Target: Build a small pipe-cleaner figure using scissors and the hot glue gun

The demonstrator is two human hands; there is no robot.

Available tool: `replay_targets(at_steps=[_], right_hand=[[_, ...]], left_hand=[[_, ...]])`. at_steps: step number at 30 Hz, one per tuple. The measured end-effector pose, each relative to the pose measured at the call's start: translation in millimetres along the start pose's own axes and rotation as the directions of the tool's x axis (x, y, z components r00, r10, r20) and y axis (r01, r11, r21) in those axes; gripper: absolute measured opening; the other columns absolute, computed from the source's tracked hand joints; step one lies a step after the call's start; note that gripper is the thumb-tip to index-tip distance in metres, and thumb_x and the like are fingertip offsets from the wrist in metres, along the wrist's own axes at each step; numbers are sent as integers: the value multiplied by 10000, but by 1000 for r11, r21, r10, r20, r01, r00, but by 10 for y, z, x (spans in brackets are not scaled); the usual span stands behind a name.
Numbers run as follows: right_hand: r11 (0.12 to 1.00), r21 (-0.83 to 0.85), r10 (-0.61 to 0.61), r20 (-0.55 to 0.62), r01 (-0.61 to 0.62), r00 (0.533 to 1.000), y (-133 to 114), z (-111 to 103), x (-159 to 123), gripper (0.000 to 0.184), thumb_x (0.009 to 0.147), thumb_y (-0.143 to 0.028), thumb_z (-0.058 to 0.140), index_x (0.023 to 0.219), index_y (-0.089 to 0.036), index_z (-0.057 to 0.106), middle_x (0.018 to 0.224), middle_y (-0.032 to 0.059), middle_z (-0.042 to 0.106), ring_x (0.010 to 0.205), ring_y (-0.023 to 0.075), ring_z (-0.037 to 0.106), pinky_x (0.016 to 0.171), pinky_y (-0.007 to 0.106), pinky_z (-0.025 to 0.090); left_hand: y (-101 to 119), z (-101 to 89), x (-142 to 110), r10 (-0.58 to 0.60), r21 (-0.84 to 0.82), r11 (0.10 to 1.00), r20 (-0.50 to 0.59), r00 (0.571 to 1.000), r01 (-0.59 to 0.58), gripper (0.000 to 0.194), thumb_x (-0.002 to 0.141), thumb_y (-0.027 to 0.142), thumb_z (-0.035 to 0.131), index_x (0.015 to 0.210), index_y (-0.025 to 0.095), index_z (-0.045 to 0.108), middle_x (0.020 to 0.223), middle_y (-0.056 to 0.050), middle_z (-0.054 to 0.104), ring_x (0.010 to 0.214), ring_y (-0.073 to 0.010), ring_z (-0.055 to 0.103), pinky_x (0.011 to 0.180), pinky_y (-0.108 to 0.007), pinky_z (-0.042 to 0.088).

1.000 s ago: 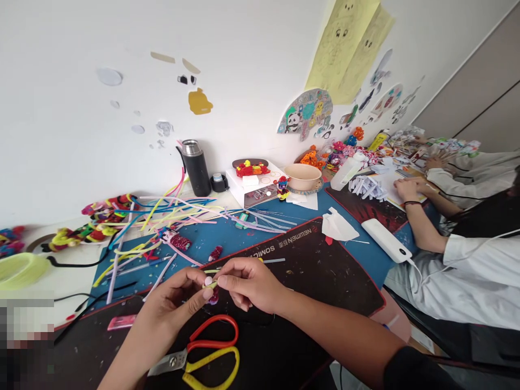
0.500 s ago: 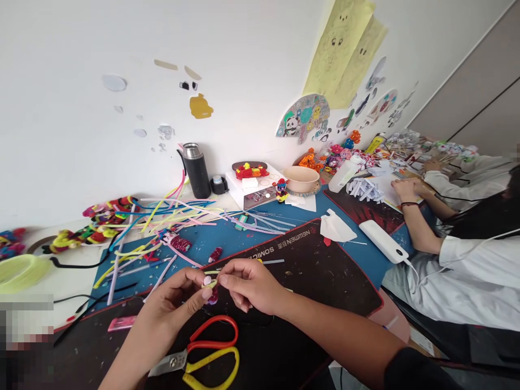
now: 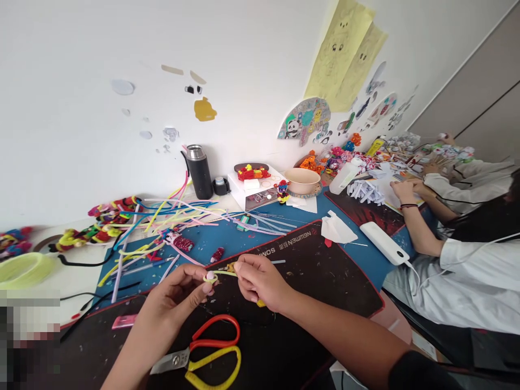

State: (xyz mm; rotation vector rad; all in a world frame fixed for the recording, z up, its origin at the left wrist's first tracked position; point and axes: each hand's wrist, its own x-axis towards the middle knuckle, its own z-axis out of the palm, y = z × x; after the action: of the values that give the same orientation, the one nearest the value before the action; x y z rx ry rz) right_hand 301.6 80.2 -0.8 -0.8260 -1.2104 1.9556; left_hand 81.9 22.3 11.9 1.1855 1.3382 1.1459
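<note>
My left hand (image 3: 181, 295) pinches a small pale pink piece (image 3: 210, 275) between thumb and fingertips. Round that piece loops a thin yellow-green pipe cleaner (image 3: 223, 272), stretched across to the right. Its other end runs into the closed fingers of my right hand (image 3: 260, 281). Yellow bits of a tool show beside and under my right hand; whether that hand touches it, I cannot tell. Below both hands, scissors (image 3: 189, 357) with one red and one yellow handle lie on the black mat (image 3: 309, 314).
Loose pipe cleaners (image 3: 179, 214) and a dark red fuzzy piece (image 3: 217, 254) lie beyond my hands. A black thermos (image 3: 199, 173), a beige bowl (image 3: 301, 180) and a white power bank (image 3: 384, 242) stand or lie farther off. Co-workers (image 3: 479, 260) sit at the right.
My right hand has moved to the right, away from the left, so more of the yellow-green pipe cleaner shows between them. The left hand keeps its pinch.
</note>
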Motion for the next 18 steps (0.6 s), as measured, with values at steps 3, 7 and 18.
replay_targets(at_steps=[3,7,18], right_hand=[[999,-46,20,51,-18,999,15,8,2,526,903,-674,801,788,-207,588,492,-123,422,371,68,388,411,216,299],[993,-115,11,94,0,996,43,8,23,506,871,-656,854,900,-191,656,524,-105,527,384,78,466,411,209,336],[997,-81,19,106,-10,994,70,73,41,530,818,-627,912,983,-197,650,631,-110,577,383,60,478,388,205,332]], left_hand=[[-33,-11,6,0,-18,1000,10,1000,0,400,815,593,908,955,237,791,882,-46,779,803,-219,727,733,-306,622],[-13,-17,5,1,-25,1000,28,1000,0,399,824,600,899,962,237,807,881,-52,795,785,-223,742,737,-321,634],[-56,26,37,7,-59,998,29,1000,-5,395,791,571,937,960,245,794,868,-33,785,795,-210,732,713,-297,621]])
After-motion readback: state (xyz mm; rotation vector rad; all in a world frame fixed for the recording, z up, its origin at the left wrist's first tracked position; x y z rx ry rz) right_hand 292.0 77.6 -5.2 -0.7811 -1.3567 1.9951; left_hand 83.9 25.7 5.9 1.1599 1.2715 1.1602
